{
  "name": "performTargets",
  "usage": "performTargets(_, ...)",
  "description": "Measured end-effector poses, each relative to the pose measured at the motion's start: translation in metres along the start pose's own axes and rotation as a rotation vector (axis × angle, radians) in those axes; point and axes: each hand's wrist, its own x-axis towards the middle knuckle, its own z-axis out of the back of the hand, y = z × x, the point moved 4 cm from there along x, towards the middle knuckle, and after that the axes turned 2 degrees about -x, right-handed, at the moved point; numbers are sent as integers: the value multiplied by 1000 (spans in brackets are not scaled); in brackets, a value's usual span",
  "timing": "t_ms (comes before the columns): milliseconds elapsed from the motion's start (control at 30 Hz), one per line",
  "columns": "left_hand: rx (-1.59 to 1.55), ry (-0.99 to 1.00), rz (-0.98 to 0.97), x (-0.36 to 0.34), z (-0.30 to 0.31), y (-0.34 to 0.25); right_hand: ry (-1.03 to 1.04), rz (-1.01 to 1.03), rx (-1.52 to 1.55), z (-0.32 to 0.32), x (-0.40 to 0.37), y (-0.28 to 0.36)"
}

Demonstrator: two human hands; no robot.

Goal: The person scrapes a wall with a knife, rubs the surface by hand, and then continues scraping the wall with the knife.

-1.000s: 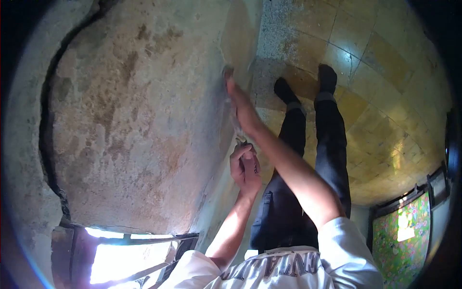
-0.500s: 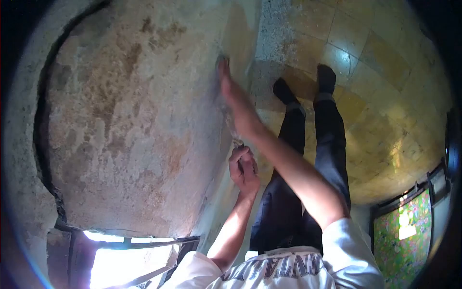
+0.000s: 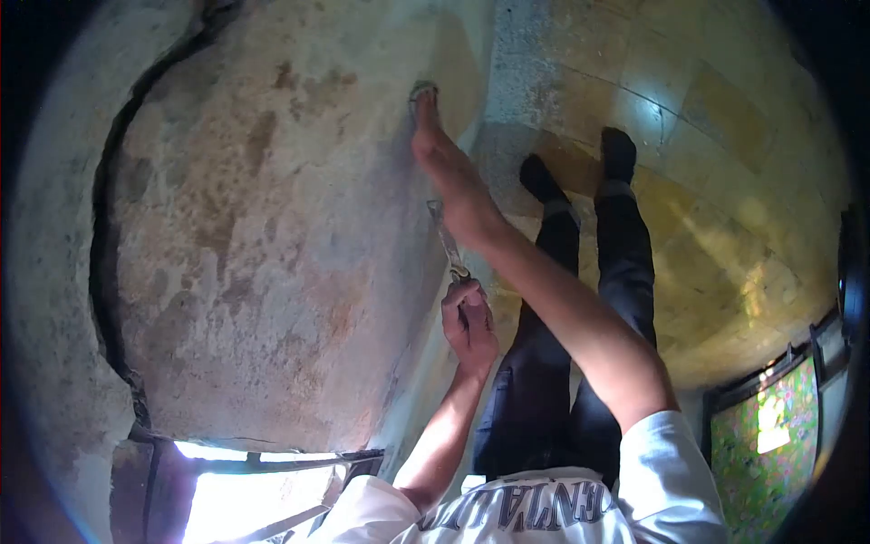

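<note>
My left hand (image 3: 468, 325) is closed around the handle of a putty knife (image 3: 444, 234). The flat metal blade points up and away from me, close to the wall and beside my right forearm. My right arm reaches across, above the tool, to the stained plaster wall (image 3: 299, 227). My right hand (image 3: 435, 140) is against that wall, fingers pressed together at a small greenish-grey piece (image 3: 422, 88). What this piece is cannot be made out. A darker, damp-looking patch of plaster surrounds the fingertips.
A dark crack or ledge (image 3: 104, 245) runs along the wall's left side. A bright window (image 3: 263, 499) is at lower left. Yellowish floor tiles (image 3: 707, 236) lie under my feet (image 3: 618, 154). A floral green cloth (image 3: 766, 453) hangs at lower right.
My right hand has shifted slightly along the wall, and the greenish-grey piece at its fingertips shows now. The putty knife's blade is more visible, its left hand moved slightly right in view.
</note>
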Motion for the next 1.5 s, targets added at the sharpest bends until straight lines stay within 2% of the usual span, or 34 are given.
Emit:
performTargets(33,9,32,-1,-8,0,-2,21,-58,-48,3,-8,4)
performTargets(133,49,48,-81,3,-3,-3,94,-231,501,34,79,2)
performTargets(233,90,9,-81,3,-3,-10,-100,-142,241,23,44,11)
performTargets(300,64,-19,-53,6,-6,-12,-112,34,42,23,41,18)
performTargets(367,112,-1,69,5,-11,-23,-124,-55,57,34,56,14)
performTargets(433,126,-15,126,7,-12,-24,-121,-387,281,55,111,32)
performTargets(500,108,-58,142,3,-11,-21,-139,56,-19,51,131,6)
performTargets(533,101,-76,176,3,-12,-22,-147,284,-177,45,123,32)
performTargets(567,94,-88,213,2,-14,-26,-160,-82,-12,47,85,26)
performTargets(633,47,-92,249,6,-22,-29,-256,270,-439,39,50,-5)
performTargets(700,-18,-91,274,7,-26,-32,-194,76,-103,32,8,-26)
performTargets(800,193,-174,241,14,-25,-38,-60,-114,-205,37,-22,-25)
performTargets(900,155,-171,236,19,-29,-58,-110,-221,178,51,-38,-28)
performTargets(1000,-17,-203,188,21,-41,-67,90,-363,33,85,-68,-16)
performTargets(1100,-307,-193,329,18,-59,-70,325,-375,35,100,-101,10)
performTargets(1200,-192,81,337,10,-71,-74,485,-432,-153,112,-122,24)
performTargets(1300,-286,62,514,-1,-81,-77,490,-497,-219,118,-131,35)
performTargets(1400,-237,63,542,-5,-86,-76,415,-453,-339,124,-140,57)
performTargets(1500,-280,22,462,-3,-97,-77,112,-284,-542,126,-149,67)
